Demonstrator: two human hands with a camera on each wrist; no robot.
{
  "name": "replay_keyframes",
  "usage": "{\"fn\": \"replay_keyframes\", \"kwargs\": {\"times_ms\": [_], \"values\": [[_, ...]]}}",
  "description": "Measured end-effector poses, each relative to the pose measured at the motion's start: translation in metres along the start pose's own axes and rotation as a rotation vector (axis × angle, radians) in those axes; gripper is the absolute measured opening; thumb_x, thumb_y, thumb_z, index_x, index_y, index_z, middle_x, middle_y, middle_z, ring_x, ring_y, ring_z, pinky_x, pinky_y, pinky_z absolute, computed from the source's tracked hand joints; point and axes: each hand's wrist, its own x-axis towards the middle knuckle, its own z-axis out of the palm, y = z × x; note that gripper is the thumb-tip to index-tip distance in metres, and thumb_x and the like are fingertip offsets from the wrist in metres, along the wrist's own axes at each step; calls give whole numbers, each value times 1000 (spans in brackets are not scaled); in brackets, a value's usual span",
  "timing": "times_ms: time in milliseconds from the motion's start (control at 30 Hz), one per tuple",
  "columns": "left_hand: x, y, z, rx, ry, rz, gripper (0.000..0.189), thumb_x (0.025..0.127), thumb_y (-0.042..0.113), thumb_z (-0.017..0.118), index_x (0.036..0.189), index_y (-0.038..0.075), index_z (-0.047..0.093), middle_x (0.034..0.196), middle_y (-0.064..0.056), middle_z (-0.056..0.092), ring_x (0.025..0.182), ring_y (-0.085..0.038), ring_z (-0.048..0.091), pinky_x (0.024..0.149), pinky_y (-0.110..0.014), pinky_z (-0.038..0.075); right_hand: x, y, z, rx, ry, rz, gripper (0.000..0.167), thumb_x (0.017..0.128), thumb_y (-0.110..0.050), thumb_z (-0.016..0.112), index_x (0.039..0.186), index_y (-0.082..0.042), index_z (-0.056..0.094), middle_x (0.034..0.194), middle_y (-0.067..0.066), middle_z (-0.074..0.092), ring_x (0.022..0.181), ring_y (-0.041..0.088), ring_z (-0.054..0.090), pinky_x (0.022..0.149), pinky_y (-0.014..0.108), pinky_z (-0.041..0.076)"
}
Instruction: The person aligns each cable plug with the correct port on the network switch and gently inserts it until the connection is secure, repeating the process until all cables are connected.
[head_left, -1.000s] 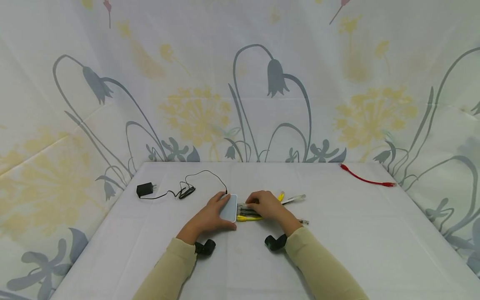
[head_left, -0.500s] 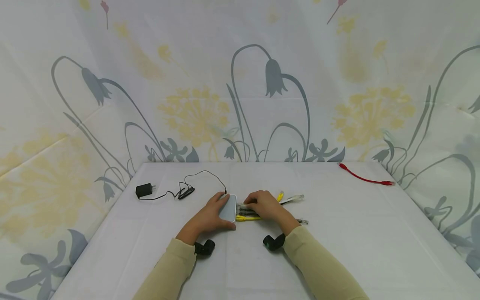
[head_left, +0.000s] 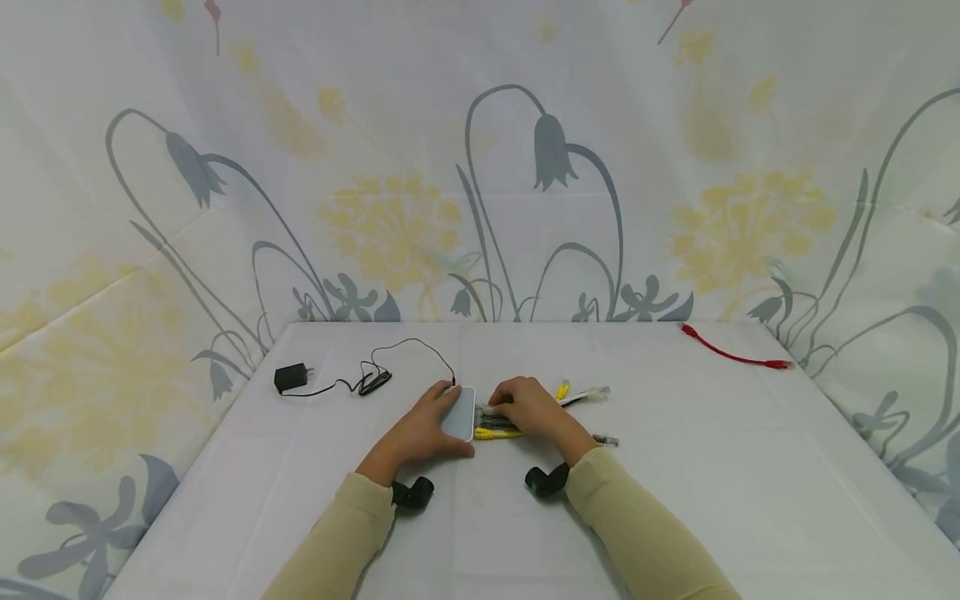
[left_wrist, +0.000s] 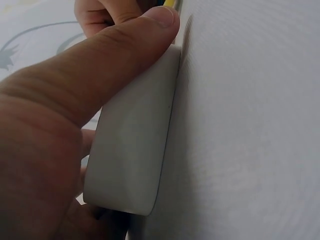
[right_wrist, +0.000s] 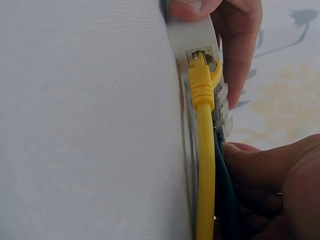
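My left hand [head_left: 423, 429] grips a small white network switch [head_left: 461, 412], its thumb along the near side and its fingers at the far side. The left wrist view shows the thumb over the switch's white side wall [left_wrist: 132, 135]. Several network cables stick out of the switch's right side. A yellow cable [right_wrist: 201, 82] sits in the nearest port, with dark cables [right_wrist: 225, 185] and clear plugs beyond it. My right hand [head_left: 528, 408] pinches one of the farther network cables close to its plug; the fingers partly hide that cable.
A black power adapter [head_left: 291, 377] lies at the left, its thin cord [head_left: 408, 342] running to the switch's far side. At the back right lies a short red network cable [head_left: 731, 357]. Loose cable ends with clear plugs [head_left: 597, 392] lie right of my right hand.
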Motion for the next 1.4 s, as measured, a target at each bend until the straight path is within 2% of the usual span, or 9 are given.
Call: {"fn": "replay_keyframes", "kwargs": {"times_ms": [233,667,1133,1400], "values": [[2,0,0,6,-4,-11,108,68,51,84,154,17,29,161,-8,18,146,-33,25,111,-51,33,0,-1,-2,-1,-9,-7,10,92,-14,65,96,-15,74,95,-2,71,89,12,61,87,37,50],[0,2,-2,10,-14,8,108,69,50,84,154,13,29,162,-11,18,147,-34,22,112,-52,31,2,-3,-1,-8,-15,-21,10,92,-13,65,95,-13,74,93,-1,71,86,10,60,84,35,50],[1,6,-3,7,-6,-7,108,68,50,84,154,13,29,162,-11,18,148,-34,21,112,-52,31,4,-2,0,-8,0,-38,11,92,-13,64,96,-13,75,95,-1,72,89,12,62,86,37,50],[0,1,-1,15,-13,-7,109,68,52,84,154,15,28,162,-10,17,147,-34,22,111,-53,33,-1,-2,2,-28,12,-52,12,92,-14,64,98,-14,75,96,-1,72,92,13,63,86,37,51]]}}
